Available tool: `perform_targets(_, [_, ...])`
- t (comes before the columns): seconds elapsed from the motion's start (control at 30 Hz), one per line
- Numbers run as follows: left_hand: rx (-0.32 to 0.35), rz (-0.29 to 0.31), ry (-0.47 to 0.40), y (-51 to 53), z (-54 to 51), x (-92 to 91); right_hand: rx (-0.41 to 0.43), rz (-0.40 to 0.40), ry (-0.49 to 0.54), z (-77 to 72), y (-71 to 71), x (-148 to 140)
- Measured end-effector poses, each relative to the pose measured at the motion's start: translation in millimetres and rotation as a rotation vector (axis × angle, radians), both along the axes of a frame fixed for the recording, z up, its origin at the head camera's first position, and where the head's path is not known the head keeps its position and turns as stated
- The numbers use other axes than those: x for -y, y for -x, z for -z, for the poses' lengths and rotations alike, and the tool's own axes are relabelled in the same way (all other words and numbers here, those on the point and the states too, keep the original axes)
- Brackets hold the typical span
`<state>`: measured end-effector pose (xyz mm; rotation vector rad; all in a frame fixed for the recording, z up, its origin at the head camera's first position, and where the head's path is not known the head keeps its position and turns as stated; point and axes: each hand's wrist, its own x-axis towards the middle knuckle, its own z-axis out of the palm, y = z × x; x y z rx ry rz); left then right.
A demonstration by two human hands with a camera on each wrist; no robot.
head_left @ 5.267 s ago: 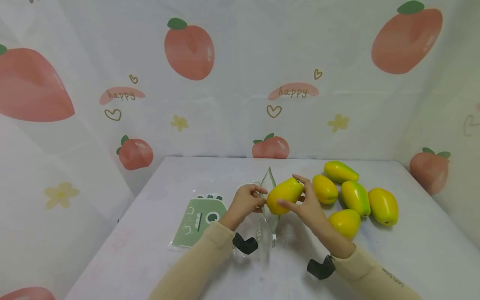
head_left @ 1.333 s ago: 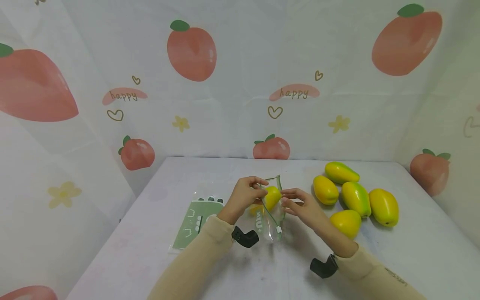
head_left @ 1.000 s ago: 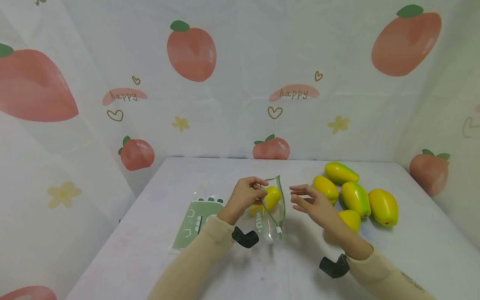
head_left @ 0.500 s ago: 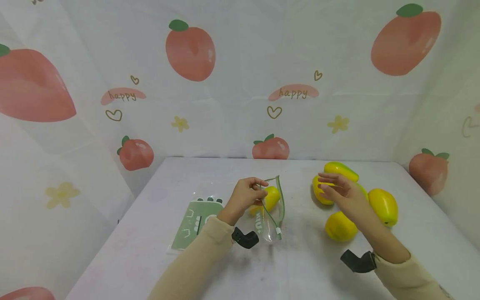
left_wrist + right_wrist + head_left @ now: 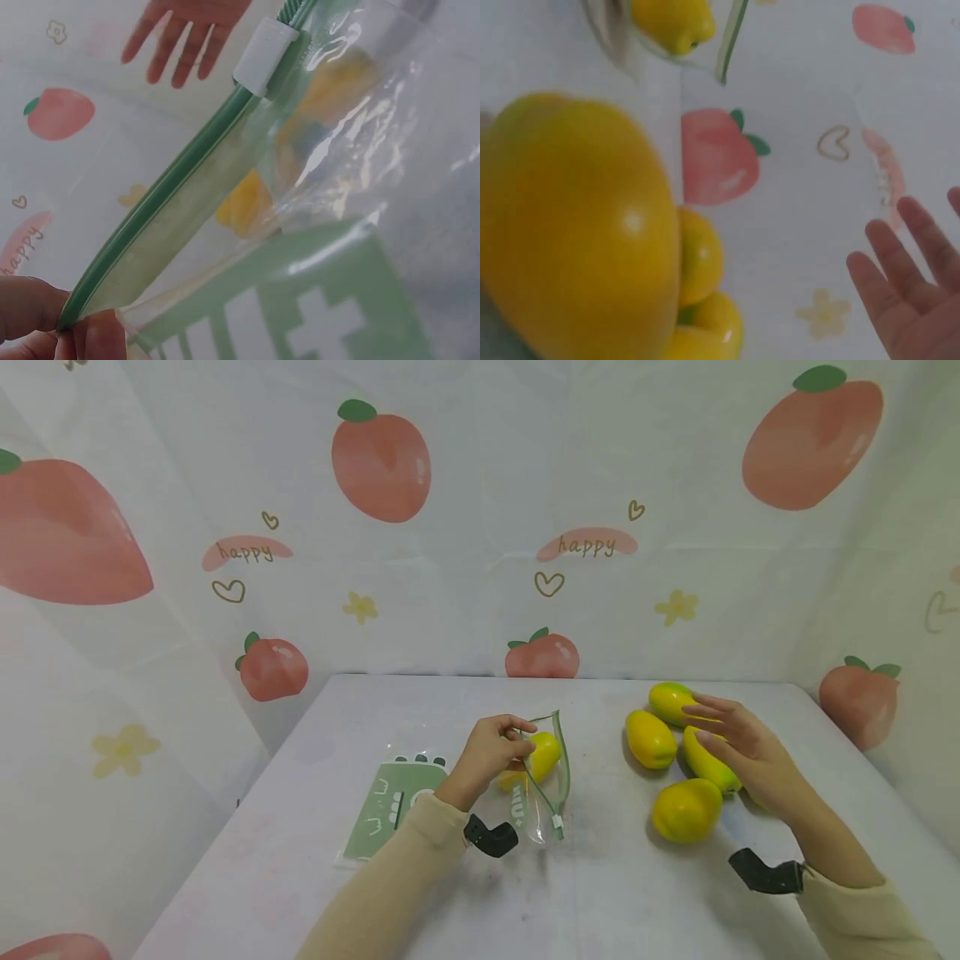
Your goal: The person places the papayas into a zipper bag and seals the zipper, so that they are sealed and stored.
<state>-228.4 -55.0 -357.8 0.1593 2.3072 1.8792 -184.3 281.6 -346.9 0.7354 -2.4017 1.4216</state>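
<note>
My left hand (image 5: 486,762) pinches the edge of a clear zip bag (image 5: 397,180) with a green seam and white slider (image 5: 264,58), its mouth spread apart. Inside it sits a yellow mango (image 5: 546,755), partly hidden by the fingers. Over the pile on the right hovers my right hand (image 5: 757,760), fingers extended and holding nothing. Below and beside it lie several yellow-green mangoes, among them a near one (image 5: 686,811), a left one (image 5: 651,740) and a back one (image 5: 670,702). One mango is mostly hidden behind that hand.
A second, flat bag (image 5: 390,810) with a green cartoon face lies left of the left hand, partly covered by the forearm. The white table (image 5: 585,902) ends at a fruit-print cloth (image 5: 465,593) behind. Black wrist mounts (image 5: 765,872) stick out below the sleeves.
The mango that my right hand held at the bag's mouth is now inside the bag. My right hand has let go and moved right over the pile; the left hand keeps its place.
</note>
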Motion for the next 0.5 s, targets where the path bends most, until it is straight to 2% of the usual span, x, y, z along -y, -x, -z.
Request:
perform_targets(0.2, [-0.006,0.003,-0.003,0.1,0.9,0.3,0.021,-0.031,-0.067,22.3,2.5,-12])
perform_targets(0.33, [-0.008,0.012,-0.010,1.1,2.6,-0.1,0.101,-0.068,-0.113,37.3,2.2,-17])
perform_targets(0.5, [-0.011,0.016,-0.014,1.7,3.1,-0.4,0.185,-0.032,-0.234,44.6,-0.3,-20])
